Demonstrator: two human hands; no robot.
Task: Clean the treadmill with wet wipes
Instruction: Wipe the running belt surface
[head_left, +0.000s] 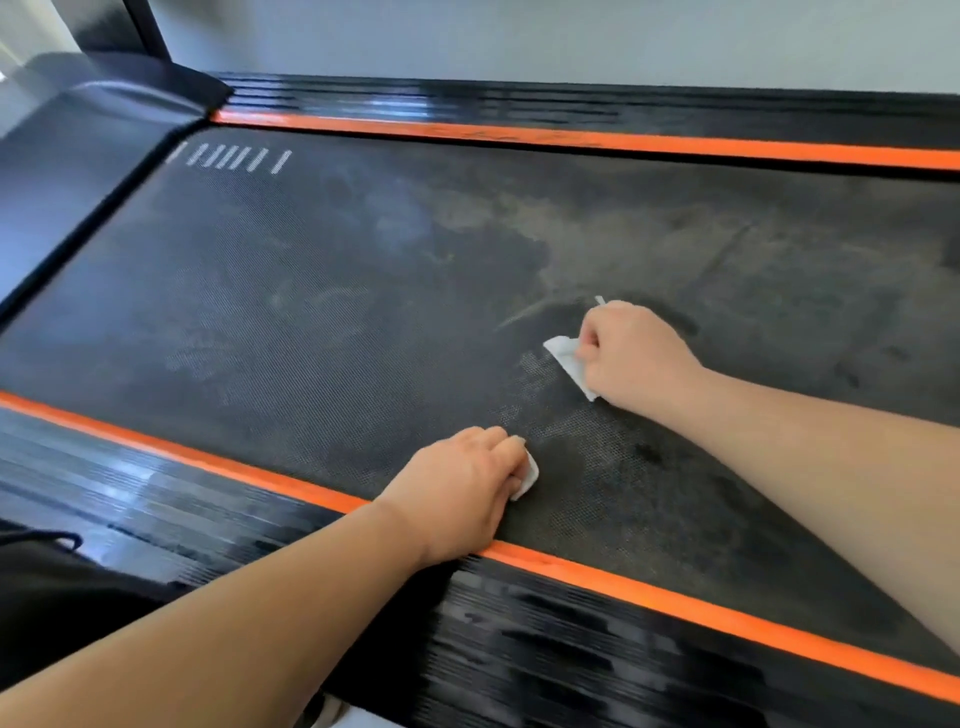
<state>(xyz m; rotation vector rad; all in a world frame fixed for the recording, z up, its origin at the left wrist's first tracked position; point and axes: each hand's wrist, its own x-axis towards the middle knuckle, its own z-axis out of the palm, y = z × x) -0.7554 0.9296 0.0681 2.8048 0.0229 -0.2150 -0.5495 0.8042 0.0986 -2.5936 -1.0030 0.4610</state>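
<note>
**Two bare hands press white wet wipes onto a dusty treadmill belt**

The view looks down from the person's head across a black, finely textured treadmill belt (311, 322) that fills most of the frame and runs from upper left to lower right.

The left hand (462, 483) rests on the near edge of the belt, its wrist lying across the near orange stripe (675, 592). Its fingers (498, 447) are curled down over the left wipe (529, 475), a small white wad held against the belt, with only its edge showing past the fingertips.

The right hand (631, 353) is farther out, near the middle of the belt and well apart from the left hand. It is closed into a fist around the right wipe (566, 361). A folded white corner sticks out to the left of the knuckles and lies flat on the belt.

A broad grey-brown dust smear (649, 234) covers the belt beyond and to the right of the right hand. Paler scuffs mark the left part of the belt.

A row of short white tick marks (239, 158) is printed near the belt's far left corner. The far orange stripe (519, 136) borders the far side of the belt. Ribbed black side rails lie outside both stripes, the near rail (519, 649) blurred. A black motor cover (78, 145) sits at the upper left, and a pale wall (519, 36) is behind.
</note>
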